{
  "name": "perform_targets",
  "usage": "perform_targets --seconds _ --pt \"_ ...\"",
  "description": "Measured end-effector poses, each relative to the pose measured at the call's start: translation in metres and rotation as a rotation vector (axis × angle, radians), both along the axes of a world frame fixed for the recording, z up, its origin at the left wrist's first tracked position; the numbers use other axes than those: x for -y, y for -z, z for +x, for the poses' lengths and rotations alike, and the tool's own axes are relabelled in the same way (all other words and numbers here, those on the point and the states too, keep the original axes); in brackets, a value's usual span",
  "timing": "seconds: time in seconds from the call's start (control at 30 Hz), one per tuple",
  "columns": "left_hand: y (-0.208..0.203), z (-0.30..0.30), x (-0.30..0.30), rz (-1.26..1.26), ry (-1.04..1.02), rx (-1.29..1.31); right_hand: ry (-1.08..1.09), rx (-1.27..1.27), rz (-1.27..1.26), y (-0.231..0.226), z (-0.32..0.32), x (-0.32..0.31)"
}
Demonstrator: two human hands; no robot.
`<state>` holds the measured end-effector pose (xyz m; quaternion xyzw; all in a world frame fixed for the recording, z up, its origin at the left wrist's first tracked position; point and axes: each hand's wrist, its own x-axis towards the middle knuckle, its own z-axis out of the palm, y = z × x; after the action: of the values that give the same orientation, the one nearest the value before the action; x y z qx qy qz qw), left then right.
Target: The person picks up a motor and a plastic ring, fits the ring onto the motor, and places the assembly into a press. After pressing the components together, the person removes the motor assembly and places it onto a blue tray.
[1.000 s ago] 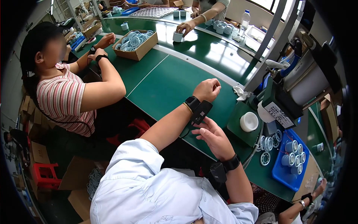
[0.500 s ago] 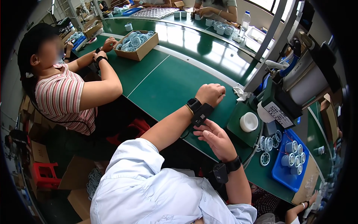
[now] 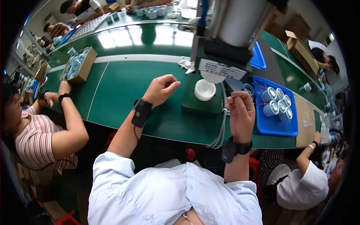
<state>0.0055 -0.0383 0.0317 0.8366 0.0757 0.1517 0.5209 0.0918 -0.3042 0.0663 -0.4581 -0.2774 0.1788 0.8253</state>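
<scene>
The left hand (image 3: 162,91), loosely curled, is near a round white cup (image 3: 205,90) before a grey-cylindered press (image 3: 234,22) cut off above, and the right hand (image 3: 242,114), pinched, partly hides pale-blue plastic rings (image 3: 248,88) on the green counter (image 3: 123,95), though whether either grip holds anything cannot be told.

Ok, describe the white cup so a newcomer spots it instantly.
On the green table, find the tall press. At its foot is a green block, and the cup sits on top of it. Unlike the pale blue cylinders in the blue tray to the right, it is white and stands alone.
</scene>
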Motion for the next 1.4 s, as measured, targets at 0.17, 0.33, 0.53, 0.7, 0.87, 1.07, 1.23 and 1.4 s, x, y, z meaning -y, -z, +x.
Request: perform_targets --seconds 0.17,0.33,0.53,0.7,0.87,1.07,1.23,1.4 --pt "-0.030 -0.019 0.078 -0.600 0.570 -0.266 0.397 0.043 -0.068 0.004 0.035 0.020" --pt "-0.017 -0.007 0.165 -0.568 0.792 -0.213 0.474 0.077 -0.173 0.005 0.033 0.012" --pt "-0.017 0.000 0.187 -0.743 0.722 -0.331 0.612 0.453 -0.684 0.003 0.037 0.023" --pt "-0.026 -0.003 0.189 -1.022 0.688 -0.388 0.808 1.027 -1.044 -0.003 0.037 0.019" --pt "-0.030 -0.004 0.190 -1.102 0.627 -0.367 0.775 1.214 -1.132 -0.010 0.040 0.016" --pt "-0.039 -0.015 0.151 -0.777 0.623 -0.231 0.465 0.748 -1.039 -0.008 0.050 0.024" --pt "-0.035 -0.018 0.073 -0.145 0.109 0.129 0.496 0.636 -0.948 0.023 0.076 0.046" --pt "0.009 0.004 -0.021 0.303 -0.221 0.153 0.599 0.836 -1.046 0.042 0.093 0.057"
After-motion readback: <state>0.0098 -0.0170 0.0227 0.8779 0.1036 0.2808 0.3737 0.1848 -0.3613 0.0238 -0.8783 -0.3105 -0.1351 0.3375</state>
